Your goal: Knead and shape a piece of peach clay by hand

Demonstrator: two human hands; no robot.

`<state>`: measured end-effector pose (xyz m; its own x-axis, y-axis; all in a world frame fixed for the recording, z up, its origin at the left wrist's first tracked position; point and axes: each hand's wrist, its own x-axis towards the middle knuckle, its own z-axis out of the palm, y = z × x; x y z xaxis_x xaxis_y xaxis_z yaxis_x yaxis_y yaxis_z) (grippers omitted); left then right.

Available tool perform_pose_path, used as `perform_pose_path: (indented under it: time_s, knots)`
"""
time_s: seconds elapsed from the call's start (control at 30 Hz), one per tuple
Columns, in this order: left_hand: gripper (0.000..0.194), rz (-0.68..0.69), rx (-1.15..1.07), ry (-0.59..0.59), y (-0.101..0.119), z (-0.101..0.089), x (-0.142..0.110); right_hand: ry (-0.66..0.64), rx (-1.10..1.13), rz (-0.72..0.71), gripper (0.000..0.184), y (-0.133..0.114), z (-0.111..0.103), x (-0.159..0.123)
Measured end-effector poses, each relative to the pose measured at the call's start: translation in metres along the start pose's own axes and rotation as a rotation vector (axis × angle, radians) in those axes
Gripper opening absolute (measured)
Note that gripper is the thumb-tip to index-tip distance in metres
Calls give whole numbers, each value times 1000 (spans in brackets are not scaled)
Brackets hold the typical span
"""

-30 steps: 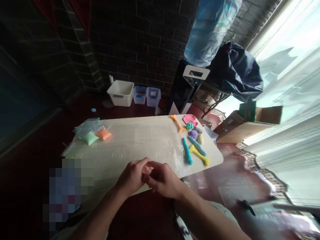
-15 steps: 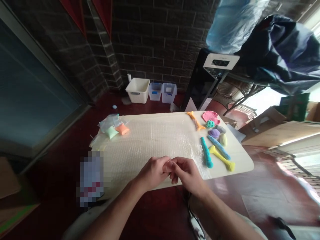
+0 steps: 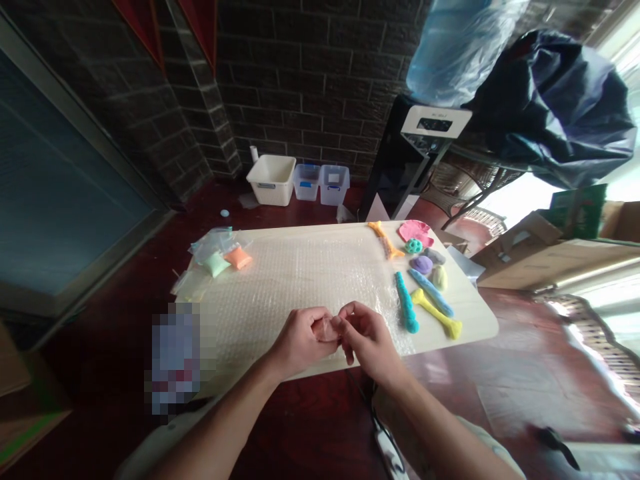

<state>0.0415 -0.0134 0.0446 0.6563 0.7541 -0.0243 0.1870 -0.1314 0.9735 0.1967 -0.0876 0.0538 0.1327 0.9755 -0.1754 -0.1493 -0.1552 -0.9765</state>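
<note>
Dark brick walls (image 3: pixel 280 87) and a red floor (image 3: pixel 300 427) frame a pale surface (image 3: pixel 475 323) where a person stands with both hands together above its near edge. Closed around a small translucent piece (image 3: pixel 326 329), the left hand (image 3: pixel 300 340) keeps its fingers curled and its thumb laid along the top. Fingers bent and partly spread, the right hand (image 3: pixel 373 347) brings thumb and forefinger together at the piece's near side, apparently pinching its edge. The piece looks like clear, pinkish film, though it is too small and too covered by fingers to say for certain.

Fine fingertip handling appears to be the step in hand; any further pull at that edge would call for a steady left grip and a light, precise right pinch.

Beneath lies a clear, bubble-textured sheet (image 3: pixel 300 280). Toward the left end rest a green packet (image 3: pixel 217 265) and an orange packet (image 3: pixel 239 258), side by side. To the right, a teal stick (image 3: pixel 407 303), a blue stick (image 3: pixel 433 292) and a yellow bone-shaped piece (image 3: pixel 439 315) lie near a purple lump (image 3: pixel 423 265) and a pink flat shape (image 3: pixel 416 233).
</note>
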Motion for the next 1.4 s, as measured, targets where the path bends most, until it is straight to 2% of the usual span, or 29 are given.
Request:
perform_pose_path:
  time_s: [0.1,0.33,0.5,0.57,0.73,0.9,1.03,1.23,1.4]
  knots:
    - [26,-31,-155,-29,2,0,3,13,-30,-66,35,0,0,0]
    - [37,-48,-364,-65,-6,-1,4,48,-349,-260,25,-8,-4,-8]
    - [38,-36,-304,-88,-6,-5,3,-77,-624,-478,22,-20,-11,-11]
    - [38,-34,-256,-116,-5,-6,2,-138,-677,-511,25,-24,-13,-13]
    - [37,-15,-245,-176,-9,-8,-2,-259,-692,-436,29,-29,-14,-15]
    - [36,18,-246,-91,-12,-9,-1,-255,-814,-438,33,-30,-13,-17]
    - [46,23,-160,-29,-9,-14,-2,-300,-887,-425,39,-31,-14,-17]
    - [49,48,-117,-133,-3,-21,-9,-461,-786,-350,55,-27,-19,-17]
    - [52,65,-54,-132,-7,-22,-9,-436,-912,-307,58,-27,-16,-20]
